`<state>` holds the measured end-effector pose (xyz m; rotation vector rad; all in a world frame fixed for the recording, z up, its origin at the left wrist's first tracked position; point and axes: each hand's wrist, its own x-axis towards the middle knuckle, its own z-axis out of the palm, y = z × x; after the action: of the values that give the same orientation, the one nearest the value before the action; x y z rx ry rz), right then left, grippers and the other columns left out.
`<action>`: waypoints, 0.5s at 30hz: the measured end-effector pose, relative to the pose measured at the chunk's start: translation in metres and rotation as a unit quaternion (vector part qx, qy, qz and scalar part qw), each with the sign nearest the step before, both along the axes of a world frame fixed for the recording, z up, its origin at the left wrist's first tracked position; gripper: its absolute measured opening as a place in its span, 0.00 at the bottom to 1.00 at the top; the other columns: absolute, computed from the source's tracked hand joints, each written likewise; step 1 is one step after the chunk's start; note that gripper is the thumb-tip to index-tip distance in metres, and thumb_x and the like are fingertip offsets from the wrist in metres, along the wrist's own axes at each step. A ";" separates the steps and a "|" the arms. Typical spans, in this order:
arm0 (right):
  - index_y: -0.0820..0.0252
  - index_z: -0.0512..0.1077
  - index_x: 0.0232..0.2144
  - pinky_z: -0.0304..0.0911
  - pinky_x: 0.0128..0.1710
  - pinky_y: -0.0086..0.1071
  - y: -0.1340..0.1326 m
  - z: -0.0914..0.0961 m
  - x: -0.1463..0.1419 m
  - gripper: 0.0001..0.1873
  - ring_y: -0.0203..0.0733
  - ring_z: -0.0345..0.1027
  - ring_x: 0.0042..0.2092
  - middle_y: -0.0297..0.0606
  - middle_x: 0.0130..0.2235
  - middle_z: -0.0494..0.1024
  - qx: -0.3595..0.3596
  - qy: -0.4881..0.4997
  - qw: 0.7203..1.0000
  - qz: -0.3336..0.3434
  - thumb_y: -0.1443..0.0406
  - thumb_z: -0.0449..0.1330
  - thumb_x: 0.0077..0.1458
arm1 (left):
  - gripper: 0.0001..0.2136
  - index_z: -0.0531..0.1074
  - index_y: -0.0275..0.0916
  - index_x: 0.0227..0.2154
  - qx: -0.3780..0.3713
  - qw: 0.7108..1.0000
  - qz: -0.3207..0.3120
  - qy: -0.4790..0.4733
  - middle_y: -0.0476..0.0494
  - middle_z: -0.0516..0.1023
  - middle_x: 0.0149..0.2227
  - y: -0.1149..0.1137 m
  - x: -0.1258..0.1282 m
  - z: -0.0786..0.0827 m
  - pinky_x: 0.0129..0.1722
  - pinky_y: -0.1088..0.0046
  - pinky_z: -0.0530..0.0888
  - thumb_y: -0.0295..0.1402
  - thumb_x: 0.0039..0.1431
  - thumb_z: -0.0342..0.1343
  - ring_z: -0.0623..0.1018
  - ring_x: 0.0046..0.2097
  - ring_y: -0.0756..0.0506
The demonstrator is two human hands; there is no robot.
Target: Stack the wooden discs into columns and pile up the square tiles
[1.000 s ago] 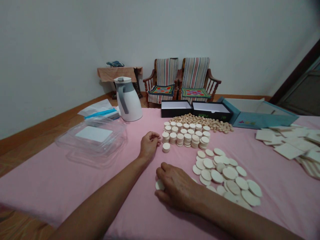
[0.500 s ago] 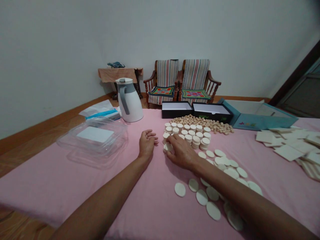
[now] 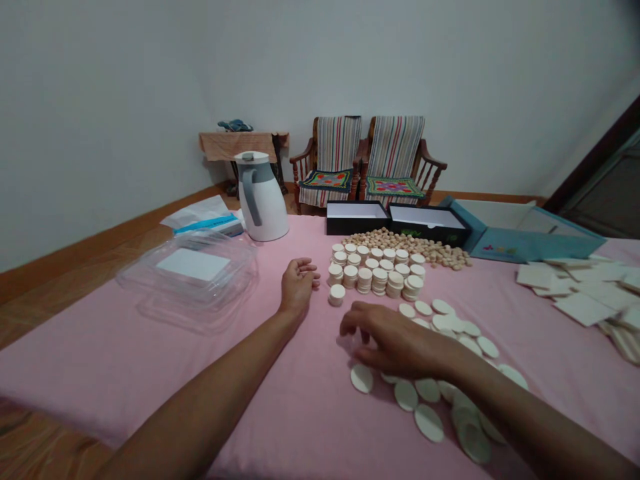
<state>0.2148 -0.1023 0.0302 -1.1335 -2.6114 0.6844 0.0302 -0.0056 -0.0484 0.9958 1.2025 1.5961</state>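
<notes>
My right hand (image 3: 387, 339) hovers over the near side of the table, thumb and fingers apart, with nothing seen between them. Under and beside it lie loose pale round wooden discs (image 3: 429, 423), some overlapping. Just beyond its fingertips a short stack of discs (image 3: 337, 295) stands in front of several rows of taller disc stacks (image 3: 379, 281). My left hand (image 3: 299, 287) rests on the pink cloth to the left of the stacks. Its fingers are loosely bent and apart, holding nothing, and it touches no stack.
Wooden beads (image 3: 410, 248) lie behind the stacks, before two black boxes (image 3: 356, 227) and a blue box (image 3: 530, 243). Square wooden pieces (image 3: 583, 307) are heaped at right. Clear plastic containers (image 3: 235, 283) and a white jug (image 3: 267, 210) stand at left.
My right hand has let go of the short stack at the front left and moved toward me, over the loose discs. My left hand has stayed almost in place.
</notes>
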 end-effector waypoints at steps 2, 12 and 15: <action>0.56 0.69 0.42 0.57 0.36 0.29 -0.013 0.001 0.006 0.18 0.37 0.65 0.38 0.36 0.41 0.70 -0.041 -0.030 0.998 0.043 0.72 0.59 0.46 | 0.15 0.66 0.37 0.36 -0.001 1.000 0.000 0.000 0.47 0.71 0.32 -0.001 0.000 0.001 0.21 0.80 0.69 0.25 0.41 0.52 0.73 0.26 0.53; 0.59 0.69 0.38 0.58 0.36 0.29 -0.028 -0.007 0.006 0.14 0.37 0.64 0.37 0.39 0.39 0.69 -0.008 -0.029 0.999 0.038 0.72 0.55 0.47 | 0.13 0.67 0.36 0.35 -0.001 1.000 0.000 0.007 0.47 0.72 0.31 -0.002 0.001 0.004 0.22 0.79 0.69 0.24 0.42 0.51 0.74 0.27 0.52; 0.61 0.68 0.37 0.57 0.36 0.30 -0.014 -0.003 0.002 0.11 0.39 0.62 0.37 0.39 0.38 0.68 0.042 0.003 0.999 -0.009 0.70 0.55 0.48 | 0.13 0.67 0.36 0.35 0.000 1.000 0.000 0.007 0.47 0.72 0.30 -0.002 0.001 0.004 0.21 0.80 0.69 0.23 0.42 0.51 0.74 0.27 0.52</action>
<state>0.2165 -0.1162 0.0271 -1.1274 -2.5955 0.5681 0.0310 -0.0078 -0.0449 1.0079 1.2126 1.5908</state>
